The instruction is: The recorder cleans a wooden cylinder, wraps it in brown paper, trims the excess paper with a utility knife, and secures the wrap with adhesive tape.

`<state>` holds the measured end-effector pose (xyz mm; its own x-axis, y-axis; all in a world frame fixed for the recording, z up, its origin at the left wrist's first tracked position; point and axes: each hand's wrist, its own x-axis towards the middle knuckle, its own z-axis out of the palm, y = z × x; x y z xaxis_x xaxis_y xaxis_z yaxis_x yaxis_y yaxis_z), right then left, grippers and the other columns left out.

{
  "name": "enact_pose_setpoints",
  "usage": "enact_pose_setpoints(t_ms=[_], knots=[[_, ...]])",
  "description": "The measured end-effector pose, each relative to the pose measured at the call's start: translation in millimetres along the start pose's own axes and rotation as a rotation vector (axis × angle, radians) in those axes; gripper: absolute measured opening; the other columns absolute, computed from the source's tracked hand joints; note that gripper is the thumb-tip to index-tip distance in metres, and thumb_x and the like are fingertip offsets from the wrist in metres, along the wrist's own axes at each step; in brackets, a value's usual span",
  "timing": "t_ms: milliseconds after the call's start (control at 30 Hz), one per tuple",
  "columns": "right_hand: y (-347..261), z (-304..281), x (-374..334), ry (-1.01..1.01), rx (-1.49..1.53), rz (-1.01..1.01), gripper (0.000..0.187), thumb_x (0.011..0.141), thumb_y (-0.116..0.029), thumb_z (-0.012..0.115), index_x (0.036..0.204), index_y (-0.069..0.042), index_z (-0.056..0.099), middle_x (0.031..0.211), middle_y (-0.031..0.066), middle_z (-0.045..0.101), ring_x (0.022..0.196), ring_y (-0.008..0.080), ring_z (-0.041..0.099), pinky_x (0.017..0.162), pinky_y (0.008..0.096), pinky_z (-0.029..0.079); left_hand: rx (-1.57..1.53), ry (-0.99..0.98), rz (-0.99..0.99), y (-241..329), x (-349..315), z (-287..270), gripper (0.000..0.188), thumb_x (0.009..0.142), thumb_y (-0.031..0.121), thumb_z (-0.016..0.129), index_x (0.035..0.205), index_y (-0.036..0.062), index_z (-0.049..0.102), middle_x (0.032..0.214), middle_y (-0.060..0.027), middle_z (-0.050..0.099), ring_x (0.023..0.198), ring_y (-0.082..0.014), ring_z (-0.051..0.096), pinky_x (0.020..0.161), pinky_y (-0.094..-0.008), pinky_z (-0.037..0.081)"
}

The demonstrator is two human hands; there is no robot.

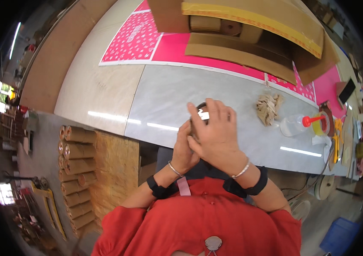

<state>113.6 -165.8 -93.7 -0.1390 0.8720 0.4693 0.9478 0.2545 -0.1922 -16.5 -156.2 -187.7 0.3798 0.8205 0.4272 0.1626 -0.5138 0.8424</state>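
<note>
Object (pixel 199 124) in hand: dark brown, round-edged, a bright white patch on its visible face — from my remote seat I cannot make out its exact kind. It sits between the person's two hands, near the front edge of the grey tabletop (pixel 160 89), ahead of the red shirt (pixel 207 213).

Left hand (pixel 183 147) holds it from the left and below, fingers partly hidden. Right hand (pixel 217 132) lies over it, fingers spread across the near side, thumb toward the left hand. Grip: both closed around the object; I cannot tell how firmly.

Beyond the hands I note a pink printed sheet (pixel 171 48), with an open cardboard box (pixel 235 53) on it; brown rolls (pixel 205 23) show inside. To the right: crumpled beige cloth (pixel 267 110), then a clear bottle (pixel 291 126) with a red cap, just beside a yellow tape roll (pixel 318 126). A yellow-handled tool (pixel 337 143) lies further right. Below the table at left, brown paper rolls (pixel 79 151) are stacked on their sides — a blue crate (pixel 339 237) stands low at right.
</note>
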Motion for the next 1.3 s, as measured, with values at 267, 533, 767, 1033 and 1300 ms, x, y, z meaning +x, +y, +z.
enact_pose_setpoints(t_ms=[267, 533, 767, 1033, 1300], knots=[[9, -18, 4, -0.214, 0.176, -0.061, 0.077, 0.074, -0.054, 0.068, 0.135, -0.012, 0.049, 0.139, 0.0210, 0.038, 0.126, 0.0395, 0.037, 0.104, 0.0527, 0.027, 0.090, 0.062, 0.086, -11, -6, 1, 0.066, 0.072, 0.004, 0.072, 0.130, -0.0036, 0.041, 0.135, -0.0256, 0.044, 0.119, -0.0401, 0.048, 0.098, -0.0421, 0.042], [3, -5, 3, -0.199, -0.104, -0.067, 0.078, 0.075, -0.062, 0.062, 0.136, -0.015, 0.049, 0.143, 0.0171, 0.037, 0.130, 0.0388, 0.034, 0.104, 0.0572, 0.024, 0.137, 0.011, 0.012, 2, 8, 7, 0.069, 0.074, 0.013, 0.073, 0.135, 0.0014, 0.044, 0.136, -0.0192, 0.045, 0.121, -0.0355, 0.047, 0.100, -0.0420, 0.038], [20, -26, 5, -0.261, 0.176, -0.113, 0.075, 0.068, -0.039, 0.076, 0.134, -0.015, 0.051, 0.138, 0.0163, 0.041, 0.124, 0.0377, 0.039, 0.100, 0.0486, 0.035, 0.170, 0.118, 0.124, -9, -1, 6, 0.071, 0.066, 0.006, 0.077, 0.126, -0.0028, 0.041, 0.130, -0.0246, 0.047, 0.115, -0.0409, 0.050, 0.096, -0.0447, 0.042], [19, -7, 4, -0.068, 0.140, -0.128, 0.061, 0.066, -0.023, 0.074, 0.123, -0.010, 0.057, 0.121, 0.0130, 0.049, 0.109, 0.0327, 0.046, 0.088, 0.0409, 0.043, 0.007, 0.073, 0.054, 1, 9, 0, 0.064, 0.067, 0.003, 0.076, 0.121, -0.0031, 0.042, 0.126, -0.0249, 0.048, 0.112, -0.0387, 0.052, 0.089, -0.0396, 0.048], [25, -8, 2, -0.012, 0.203, -0.042, 0.052, 0.070, -0.016, 0.070, 0.119, -0.007, 0.057, 0.118, 0.0128, 0.051, 0.107, 0.0319, 0.047, 0.088, 0.0397, 0.043, -0.046, 0.048, 0.060, 2, 20, -8, 0.058, 0.069, 0.005, 0.075, 0.119, -0.0037, 0.046, 0.121, -0.0232, 0.052, 0.107, -0.0386, 0.053, 0.091, -0.0412, 0.045]])
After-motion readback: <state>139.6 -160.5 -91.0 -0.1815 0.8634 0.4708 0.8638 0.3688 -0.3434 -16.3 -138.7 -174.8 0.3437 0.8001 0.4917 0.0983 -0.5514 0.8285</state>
